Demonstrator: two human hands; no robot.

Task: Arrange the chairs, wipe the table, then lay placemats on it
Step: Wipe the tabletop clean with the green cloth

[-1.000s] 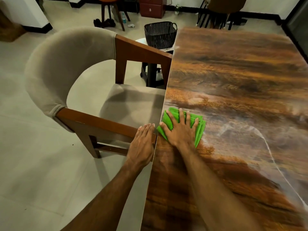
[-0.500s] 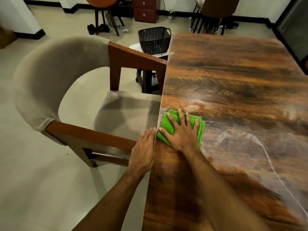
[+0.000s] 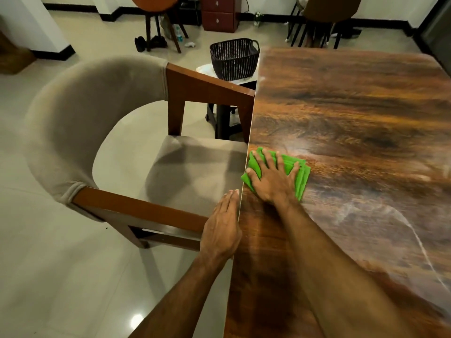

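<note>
to wipe well, the right hand (image 3: 271,181), fingers spread flat on the green cloth (image 3: 301,176), should press evenly along the table (image 3: 353,123) edge, while the left hand (image 3: 220,230) rests flat, holding nothing.

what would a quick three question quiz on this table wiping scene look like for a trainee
1. What is the right hand pressing onto the table? A) a green cloth B) a placemat C) a sponge
2. True or false: placemats already lie on the table.
3. Fill in: the ___ hand lies with straight fingers along the table's edge, next to the chair.

Key: 1 A. 2 false. 3 left hand.
</note>
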